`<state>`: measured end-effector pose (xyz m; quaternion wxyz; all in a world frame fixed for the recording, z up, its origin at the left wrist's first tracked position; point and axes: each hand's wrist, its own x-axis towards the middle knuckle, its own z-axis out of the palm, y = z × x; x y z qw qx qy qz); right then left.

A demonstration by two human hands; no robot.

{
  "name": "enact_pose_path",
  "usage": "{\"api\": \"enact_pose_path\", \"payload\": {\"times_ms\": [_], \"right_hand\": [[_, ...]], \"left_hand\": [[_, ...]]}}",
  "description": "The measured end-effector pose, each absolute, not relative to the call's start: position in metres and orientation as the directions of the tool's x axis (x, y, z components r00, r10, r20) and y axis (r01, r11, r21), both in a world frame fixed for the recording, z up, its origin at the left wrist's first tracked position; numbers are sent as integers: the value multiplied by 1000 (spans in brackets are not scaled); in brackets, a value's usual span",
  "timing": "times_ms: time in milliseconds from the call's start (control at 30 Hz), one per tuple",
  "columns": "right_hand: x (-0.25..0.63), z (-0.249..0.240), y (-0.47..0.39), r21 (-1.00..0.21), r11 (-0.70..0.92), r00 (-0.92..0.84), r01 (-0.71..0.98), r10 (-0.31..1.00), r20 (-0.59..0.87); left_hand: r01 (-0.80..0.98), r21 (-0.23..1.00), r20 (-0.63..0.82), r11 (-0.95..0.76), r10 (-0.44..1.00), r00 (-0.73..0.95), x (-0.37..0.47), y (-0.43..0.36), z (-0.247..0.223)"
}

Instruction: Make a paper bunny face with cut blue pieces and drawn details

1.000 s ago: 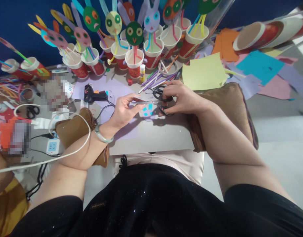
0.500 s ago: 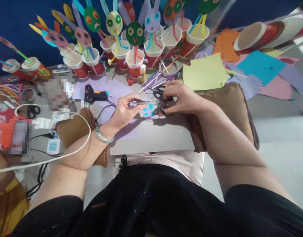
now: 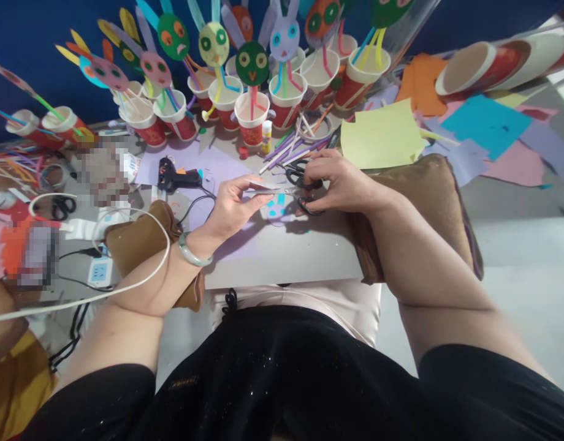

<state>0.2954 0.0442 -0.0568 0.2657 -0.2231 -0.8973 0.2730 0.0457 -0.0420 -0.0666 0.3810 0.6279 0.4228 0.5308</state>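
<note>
Head camera showed the scissors (image 3: pixel 287 191) over the table (image 3: pixel 286 260), handles parted, the right hand's (image 3: pixel 335 180) fingers curled in the loops. At the blade tips, the left hand (image 3: pixel 233 205) had thumb and fingers close together; I couldn't tell what they pinched. Nearer than the scissors, bare tabletop ran to the front edge. Beyond them, straws (image 3: pixel 291 149) and paper cups (image 3: pixel 252 127) crowded the space; rightward sat a brown cushion (image 3: pixel 424 190).

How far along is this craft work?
Looks done: several paper faces standing in cups. In hand: the right hand holds scissors, blades at the fingertips of the left hand. Apparently left: the lavender oval lying flat on the table, not yet in a cup.
</note>
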Motion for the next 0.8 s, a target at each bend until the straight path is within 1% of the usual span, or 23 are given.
{"api": "enact_pose_path", "payload": {"times_ms": [233,467,567,633,667,767,800], "right_hand": [[295,-58,44,-612,748,-754,257,551,358],[294,-58,44,-619,744,-754,251,552,357],[292,-56,44,-627,738,-748,249,558,359],[291,-54,43,-667,707,-722,235,586,367],[290,-53,41,-710,670,-700,217,613,365],[288,-51,36,-879,469,-618,87,717,322],[288,-50,34,-917,397,-595,32,745,302]], "left_hand": [[56,931,356,-362,930,95,46,-42,-71],[68,935,343,-349,936,83,45,-43,-69],[77,947,305,-311,949,79,45,-44,-68],[89,960,259,-266,963,79,45,-44,-67],[91,966,234,-241,969,79,45,-45,-67],[61,981,177,-182,981,78,46,-45,-65],[48,985,162,-165,984,77,46,-44,-65]]}}
